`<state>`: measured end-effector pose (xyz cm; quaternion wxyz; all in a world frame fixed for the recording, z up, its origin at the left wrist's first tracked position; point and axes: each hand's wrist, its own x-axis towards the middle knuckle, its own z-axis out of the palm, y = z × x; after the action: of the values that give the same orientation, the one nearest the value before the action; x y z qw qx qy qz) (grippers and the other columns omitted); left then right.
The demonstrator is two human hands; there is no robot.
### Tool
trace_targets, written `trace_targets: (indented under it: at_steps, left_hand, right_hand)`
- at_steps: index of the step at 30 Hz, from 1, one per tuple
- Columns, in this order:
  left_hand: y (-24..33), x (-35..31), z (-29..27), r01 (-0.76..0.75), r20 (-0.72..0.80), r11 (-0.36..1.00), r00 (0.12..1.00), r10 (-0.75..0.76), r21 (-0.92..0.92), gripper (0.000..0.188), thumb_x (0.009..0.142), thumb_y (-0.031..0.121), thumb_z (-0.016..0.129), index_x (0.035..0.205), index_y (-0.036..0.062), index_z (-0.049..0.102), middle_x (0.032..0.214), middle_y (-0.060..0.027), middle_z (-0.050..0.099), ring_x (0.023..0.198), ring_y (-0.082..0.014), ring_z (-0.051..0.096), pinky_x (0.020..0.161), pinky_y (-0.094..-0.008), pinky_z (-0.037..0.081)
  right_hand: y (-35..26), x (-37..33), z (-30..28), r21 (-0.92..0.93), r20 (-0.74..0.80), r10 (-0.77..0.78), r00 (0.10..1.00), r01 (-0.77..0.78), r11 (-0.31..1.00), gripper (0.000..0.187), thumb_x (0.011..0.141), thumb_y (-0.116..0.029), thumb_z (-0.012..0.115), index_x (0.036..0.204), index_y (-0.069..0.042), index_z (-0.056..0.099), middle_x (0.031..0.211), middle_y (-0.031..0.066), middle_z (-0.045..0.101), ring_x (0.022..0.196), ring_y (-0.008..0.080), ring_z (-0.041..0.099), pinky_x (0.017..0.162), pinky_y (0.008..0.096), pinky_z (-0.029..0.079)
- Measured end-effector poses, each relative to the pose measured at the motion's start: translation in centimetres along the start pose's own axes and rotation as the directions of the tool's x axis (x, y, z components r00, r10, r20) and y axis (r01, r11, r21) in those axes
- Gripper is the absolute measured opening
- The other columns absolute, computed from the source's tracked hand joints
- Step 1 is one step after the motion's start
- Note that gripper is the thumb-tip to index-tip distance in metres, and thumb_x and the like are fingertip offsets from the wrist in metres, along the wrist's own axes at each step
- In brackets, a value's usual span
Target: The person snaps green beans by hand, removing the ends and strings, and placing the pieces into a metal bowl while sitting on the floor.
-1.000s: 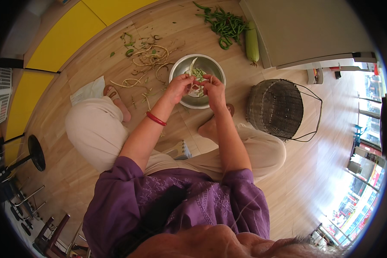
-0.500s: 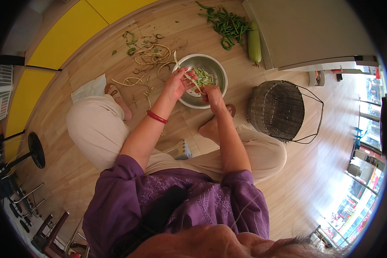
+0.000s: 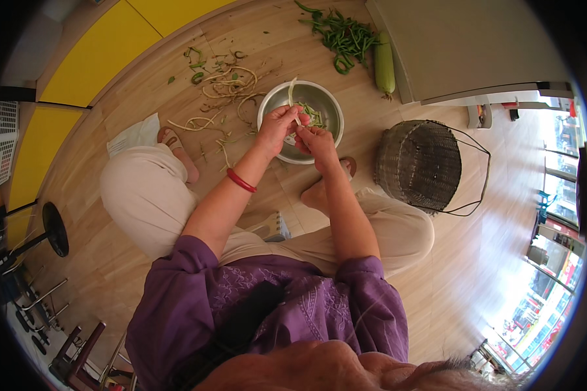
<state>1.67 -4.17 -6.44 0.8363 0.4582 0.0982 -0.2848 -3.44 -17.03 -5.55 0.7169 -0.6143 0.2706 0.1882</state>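
A pale long bean (image 3: 291, 92) is pinched between my two hands over a steel bowl (image 3: 338, 124). Its upper end sticks up past the fingers of my left hand (image 3: 279, 128). My right hand (image 3: 317, 142) grips the lower part, close against the left, and its fingertips hide the bean's end. Short cut-looking green bean pieces (image 3: 315, 116) lie in the bowl below, partly covered by my hands. Left of the bowl, several whole pale long beans (image 3: 231, 85) lie loose on the floor.
Green peppers (image 3: 346, 39) are heaped beyond the bowl, beside a long pale-green gourd (image 3: 384, 65). A dark woven basket (image 3: 421, 166) with a handle stands to the right. Plant scraps (image 3: 199, 64) are strewn far left, near yellow cabinets (image 3: 101, 52). A white sheet (image 3: 134, 134) lies by my left foot.
My hands have come together on the bean. The left fingers have closed, and the bean's free end now points more upright and further right.
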Motion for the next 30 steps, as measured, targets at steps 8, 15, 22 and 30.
trace_targets:
  at_steps: [8,15,22,30]
  left_hand:
    - [-0.4,1.7,-4.6,-0.011,-0.148,0.918,0.988,-0.052,-0.396,0.015,0.091,0.022,0.048,0.098,0.0114,0.055,0.084,-0.0071,0.060,0.087,-0.0255,0.060,0.075,-0.0446,0.051]
    - [-0.2,2.2,-5.8,-0.047,-0.207,0.891,0.977,-0.053,-0.452,0.016,0.092,0.024,0.045,0.097,0.0107,0.052,0.086,-0.0085,0.060,0.086,-0.0274,0.060,0.074,-0.0458,0.049]
    - [0.0,1.9,-5.3,-0.015,-0.171,0.870,0.982,-0.079,-0.492,0.015,0.092,0.023,0.046,0.095,0.0098,0.052,0.087,-0.0093,0.060,0.087,-0.0277,0.060,0.076,-0.0454,0.049]
    - [-0.3,0.9,-3.2,0.160,0.056,0.878,0.987,-0.151,-0.450,0.021,0.089,0.026,0.053,0.097,0.0072,0.055,0.091,-0.0097,0.061,0.090,-0.0248,0.059,0.079,-0.0392,0.050]
  right_hand:
    - [1.4,0.8,-1.8,0.349,-0.089,-0.058,0.994,0.085,0.933,0.015,0.080,-0.011,0.049,0.086,0.001,0.057,0.082,0.0104,0.058,0.075,0.0189,0.059,0.063,0.0271,0.048]
    - [1.1,0.8,-2.1,0.501,-0.101,-0.021,0.995,0.069,0.863,0.015,0.078,-0.009,0.046,0.085,0.003,0.052,0.082,0.0123,0.056,0.081,0.0224,0.061,0.063,0.0280,0.048]
    - [-0.8,-0.7,-1.4,0.548,-0.044,-0.113,0.993,0.118,0.828,0.009,0.074,-0.006,0.041,0.073,-0.001,0.049,0.104,0.0171,0.056,0.084,0.0240,0.060,0.067,0.0299,0.048]
    - [-0.6,-0.4,-1.5,0.584,0.036,-0.190,0.981,0.133,0.801,0.006,0.077,-0.008,0.042,0.074,-0.006,0.047,0.100,0.0150,0.059,0.087,0.0260,0.060,0.075,0.0316,0.050]
